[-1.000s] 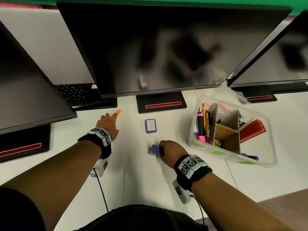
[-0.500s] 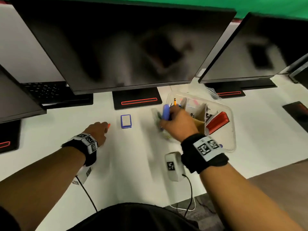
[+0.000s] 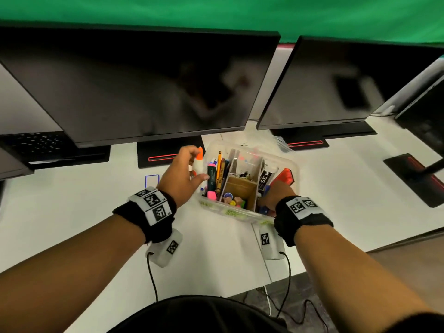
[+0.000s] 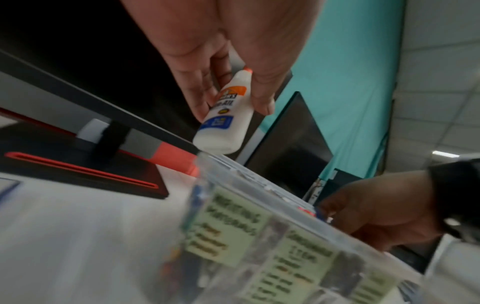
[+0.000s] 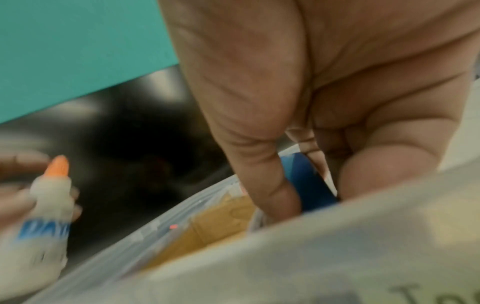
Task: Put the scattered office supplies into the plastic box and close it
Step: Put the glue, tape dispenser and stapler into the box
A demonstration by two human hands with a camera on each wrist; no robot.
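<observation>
A clear plastic box (image 3: 294, 169) stands open on the white desk, split by cardboard dividers, with pens, a red item and small bits inside. My left hand (image 3: 189, 164) grips a white glue bottle (image 3: 199, 159) with an orange cap, held upright just over the box's left edge. In the left wrist view, fingers and thumb wrap the glue bottle (image 4: 221, 119) above the box (image 4: 259, 226). My right hand (image 3: 271, 195) reaches down into the box's right compartment. There its fingers pinch a blue item (image 5: 309, 185), mostly hidden by the hand.
A small blue-rimmed white pad (image 3: 151, 181) lies on the desk left of the box. Two large dark monitors (image 3: 144, 87) overhang the desk, their stands (image 3: 165, 155) right behind the box. A keyboard (image 3: 36, 143) sits far left. The desk's front edge runs near my right forearm.
My right hand lifted the blue item off the desk and carried it right, down into the box. My left hand picked up the glue bottle and brought it right to the box's left edge.
</observation>
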